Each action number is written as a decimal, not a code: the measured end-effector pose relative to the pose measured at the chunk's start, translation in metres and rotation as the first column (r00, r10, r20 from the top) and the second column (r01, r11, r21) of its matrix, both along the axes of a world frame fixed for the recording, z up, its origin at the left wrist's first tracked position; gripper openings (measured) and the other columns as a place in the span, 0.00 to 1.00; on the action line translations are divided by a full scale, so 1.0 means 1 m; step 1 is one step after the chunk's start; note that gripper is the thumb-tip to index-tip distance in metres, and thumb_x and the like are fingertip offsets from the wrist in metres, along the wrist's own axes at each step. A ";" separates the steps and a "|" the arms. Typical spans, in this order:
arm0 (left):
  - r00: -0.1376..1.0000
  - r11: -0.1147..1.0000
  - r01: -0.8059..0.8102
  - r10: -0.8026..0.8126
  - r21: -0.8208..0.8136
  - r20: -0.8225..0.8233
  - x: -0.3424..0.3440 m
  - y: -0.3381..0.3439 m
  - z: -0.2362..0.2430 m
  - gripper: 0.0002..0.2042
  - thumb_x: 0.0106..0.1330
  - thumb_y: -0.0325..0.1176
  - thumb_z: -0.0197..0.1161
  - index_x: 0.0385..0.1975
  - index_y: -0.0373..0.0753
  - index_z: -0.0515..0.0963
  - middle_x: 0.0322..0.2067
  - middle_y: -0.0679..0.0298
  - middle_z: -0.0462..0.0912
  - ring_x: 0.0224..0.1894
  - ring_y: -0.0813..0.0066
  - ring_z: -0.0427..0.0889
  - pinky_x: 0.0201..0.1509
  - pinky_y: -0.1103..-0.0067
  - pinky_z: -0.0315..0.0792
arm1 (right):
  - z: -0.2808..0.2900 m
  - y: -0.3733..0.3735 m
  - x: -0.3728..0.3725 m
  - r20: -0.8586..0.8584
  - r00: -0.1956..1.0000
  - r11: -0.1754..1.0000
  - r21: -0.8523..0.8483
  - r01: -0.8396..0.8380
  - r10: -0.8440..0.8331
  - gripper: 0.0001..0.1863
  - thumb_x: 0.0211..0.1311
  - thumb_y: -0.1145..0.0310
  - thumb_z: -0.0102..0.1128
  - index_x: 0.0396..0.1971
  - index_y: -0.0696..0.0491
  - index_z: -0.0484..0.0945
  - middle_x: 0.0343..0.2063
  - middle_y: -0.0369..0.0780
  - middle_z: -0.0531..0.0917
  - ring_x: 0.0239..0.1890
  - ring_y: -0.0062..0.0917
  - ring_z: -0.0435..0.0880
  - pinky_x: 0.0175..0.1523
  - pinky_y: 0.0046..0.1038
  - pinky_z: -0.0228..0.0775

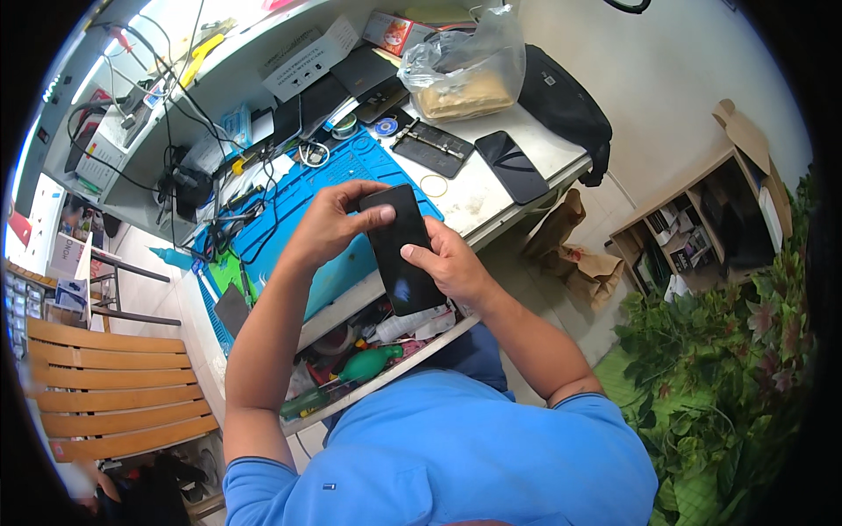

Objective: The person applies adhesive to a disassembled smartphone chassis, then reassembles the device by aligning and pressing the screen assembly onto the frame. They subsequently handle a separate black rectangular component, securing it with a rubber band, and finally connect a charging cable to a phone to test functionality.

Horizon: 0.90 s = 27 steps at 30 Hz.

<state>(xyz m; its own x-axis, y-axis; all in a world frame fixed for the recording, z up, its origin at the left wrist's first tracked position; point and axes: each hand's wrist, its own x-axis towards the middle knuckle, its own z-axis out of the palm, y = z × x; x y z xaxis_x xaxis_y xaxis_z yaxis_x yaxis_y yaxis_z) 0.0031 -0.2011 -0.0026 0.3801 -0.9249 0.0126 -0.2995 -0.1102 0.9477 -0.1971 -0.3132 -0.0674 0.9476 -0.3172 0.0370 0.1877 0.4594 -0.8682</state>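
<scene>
A black smartphone [403,263] with a dark screen is held between both hands above the front edge of the workbench. My left hand [338,219] grips its upper left edge, thumb lying on the glass. On the phone's right side, my right hand [452,263] clasps the edge, its thumb also on the screen. The fingers behind the phone are hidden. Beneath the hands lies a blue repair mat [338,180]. Just beyond them are an opened phone held in a metal clamp [434,146] and a second dark smartphone [511,167] lying flat.
Below the phone, an open drawer [395,337] holds bottles and tools. A plastic bag with a tan block [465,92] and a black bag [561,101] sit at the back right. Cables [254,206] tangle at left. A slatted wooden bench [123,390] stands left, leafy plants [719,377] right.
</scene>
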 end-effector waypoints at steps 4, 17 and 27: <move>0.952 0.959 -0.270 0.252 0.087 0.173 0.026 -0.039 -0.016 0.15 0.71 0.41 0.76 0.49 0.37 0.91 0.42 0.58 0.91 0.45 0.70 0.88 0.53 0.70 0.79 | -0.002 0.001 -0.013 -0.008 0.996 0.996 0.032 0.084 -0.084 0.17 0.77 0.77 0.59 0.62 0.61 0.72 0.51 0.40 0.85 0.48 0.19 0.86 0.55 0.26 0.81; 0.667 0.965 -0.222 0.045 0.141 0.743 -0.013 -0.120 -0.028 0.11 0.60 0.36 0.73 0.33 0.33 0.88 0.34 0.51 0.90 0.38 0.50 0.90 0.47 0.62 0.83 | 0.007 -0.016 -0.070 0.104 0.984 0.919 0.382 0.095 -0.145 0.21 0.76 0.78 0.54 0.66 0.58 0.70 0.50 0.45 0.85 0.49 0.35 0.92 0.54 0.44 0.91; 0.817 0.932 -0.335 0.215 -0.137 -0.535 0.043 0.043 0.010 0.11 0.73 0.28 0.66 0.51 0.31 0.82 0.42 0.60 0.88 0.42 0.68 0.92 0.51 0.75 0.85 | 0.031 0.002 -0.027 0.141 0.988 0.972 0.218 -0.087 0.056 0.26 0.80 0.69 0.63 0.72 0.55 0.69 0.58 0.50 0.85 0.56 0.39 0.90 0.57 0.41 0.90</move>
<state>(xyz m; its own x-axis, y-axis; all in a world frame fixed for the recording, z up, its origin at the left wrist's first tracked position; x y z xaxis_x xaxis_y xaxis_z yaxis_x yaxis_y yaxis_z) 0.0461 -0.1583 0.0073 0.6261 -0.7770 -0.0661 0.2366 0.1086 0.9655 -0.2244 -0.3115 -0.0360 0.9595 -0.2633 0.1000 0.2539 0.6547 -0.7119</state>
